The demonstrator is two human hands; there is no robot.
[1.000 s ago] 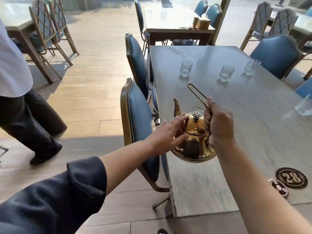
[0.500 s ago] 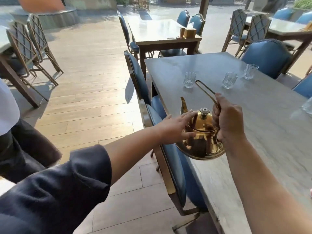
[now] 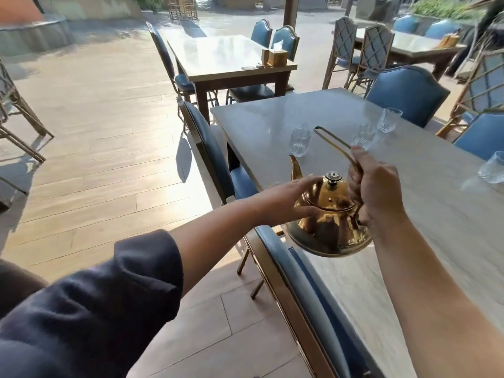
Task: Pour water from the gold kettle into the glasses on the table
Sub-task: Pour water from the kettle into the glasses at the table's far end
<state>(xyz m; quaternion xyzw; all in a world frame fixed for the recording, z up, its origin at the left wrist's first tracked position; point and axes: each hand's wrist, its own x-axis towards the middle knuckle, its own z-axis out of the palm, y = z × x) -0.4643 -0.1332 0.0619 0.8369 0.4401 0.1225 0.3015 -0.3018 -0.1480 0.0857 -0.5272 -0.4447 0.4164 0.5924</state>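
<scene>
A long pale table [image 3: 436, 214] runs from the near right to the far centre. Blue chairs stand along its left side: a near chair [image 3: 308, 290] below the kettle and a far chair [image 3: 215, 154] beyond it. A third chair [image 3: 406, 94] stands at the table's far right side.

The kettle [image 3: 330, 230] is held in the air above the table's near left edge, and its spout [image 3: 296, 169] points away. The right hand [image 3: 376, 189] is clenched round the lower part of the tall looped handle [image 3: 331, 139]. The left hand [image 3: 283, 203] is released, with its fingers straight and touching the kettle's left shoulder beside the lid knob [image 3: 333, 176].

Four glasses stand upright on the table. The first glass [image 3: 300, 141] is just beyond the spout. A second glass [image 3: 364, 136] is behind the handle, and a third glass [image 3: 390, 120] is farther right. A fourth glass [image 3: 493, 167] is at the right edge, well apart from the others.
</scene>
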